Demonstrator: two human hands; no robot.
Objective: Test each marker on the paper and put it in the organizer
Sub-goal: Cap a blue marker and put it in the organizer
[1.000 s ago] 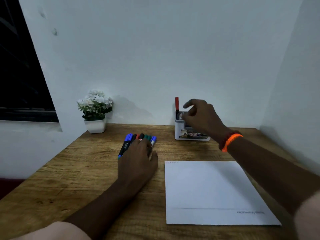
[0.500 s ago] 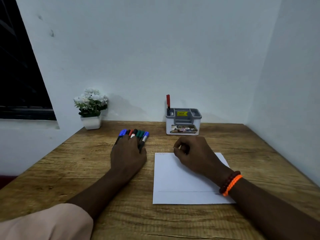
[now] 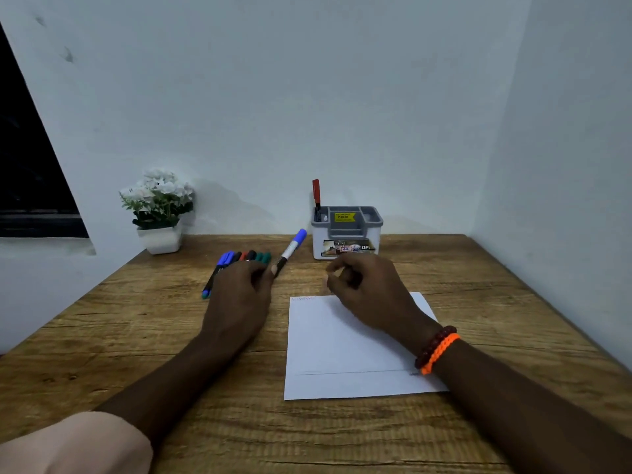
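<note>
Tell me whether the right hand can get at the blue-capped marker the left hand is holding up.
Probably yes. The right hand hovers empty beside the blue-capped marker, which juts from the left hand with its capped end free; nothing lies between them.

The left hand [image 3: 239, 295] covers the lower ends of most of the markers [image 3: 244, 257] lying on the table [image 3: 136, 336], so their count is unclear, perhaps six. The small scribble [image 3: 302, 298] at the paper's [image 3: 342, 354] top corner and the organizer's [image 3: 346, 234] label are too small to read. A sleeve [image 3: 73, 444] is cut off at the bottom edge.
</note>
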